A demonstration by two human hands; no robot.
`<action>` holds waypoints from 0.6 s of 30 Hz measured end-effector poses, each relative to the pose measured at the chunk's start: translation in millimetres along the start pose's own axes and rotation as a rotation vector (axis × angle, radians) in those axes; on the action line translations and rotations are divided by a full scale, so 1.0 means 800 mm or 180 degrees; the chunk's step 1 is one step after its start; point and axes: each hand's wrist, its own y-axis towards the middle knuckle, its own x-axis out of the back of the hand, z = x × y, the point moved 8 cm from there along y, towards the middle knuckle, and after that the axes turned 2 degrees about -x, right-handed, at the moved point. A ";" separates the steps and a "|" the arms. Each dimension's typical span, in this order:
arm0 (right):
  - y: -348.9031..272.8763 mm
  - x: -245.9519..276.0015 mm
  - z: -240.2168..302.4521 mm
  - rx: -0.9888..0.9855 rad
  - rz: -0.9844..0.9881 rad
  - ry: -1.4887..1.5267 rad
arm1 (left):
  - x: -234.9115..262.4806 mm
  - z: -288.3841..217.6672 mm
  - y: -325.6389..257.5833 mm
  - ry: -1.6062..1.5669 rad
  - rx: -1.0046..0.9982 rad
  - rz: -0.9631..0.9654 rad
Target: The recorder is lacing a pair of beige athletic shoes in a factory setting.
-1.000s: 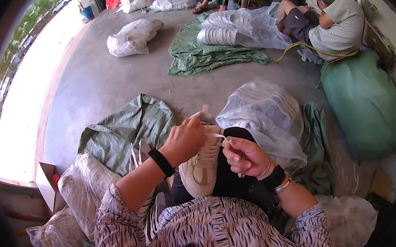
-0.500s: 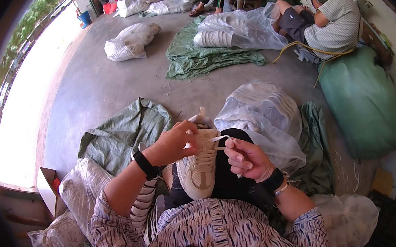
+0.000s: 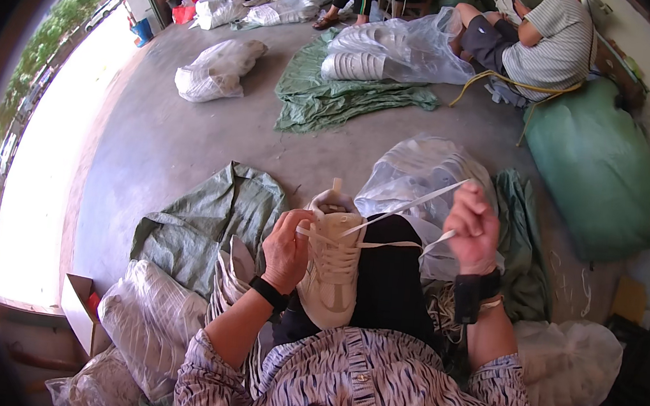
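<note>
Your right hand (image 3: pixel 474 227) pinched a taut lace (image 3: pixel 439 193), the sneaker (image 3: pixel 331 298) threaded but untied; your left hand (image 3: pixel 286 252) showed no clear grip.

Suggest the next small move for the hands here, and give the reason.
Probably the right hand should draw gently outward to take up slack, with the left hand steadying the shoe. The upper strand runs nearly straight from shoe to right hand, while the lower strand bends loosely near that hand.
</note>
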 end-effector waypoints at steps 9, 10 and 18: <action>-0.097 -0.159 0.281 0.1451 0.0364 -0.0545 | -0.009 -0.020 -0.011 0.0273 -0.0391 0.0768; -0.090 -0.190 0.250 0.1232 0.0474 -0.0775 | -0.008 -0.025 -0.007 0.0271 -0.0499 0.0797; -0.043 -0.251 0.112 0.0374 0.0666 -0.1780 | -0.023 -0.081 0.018 0.0663 -0.1073 0.1331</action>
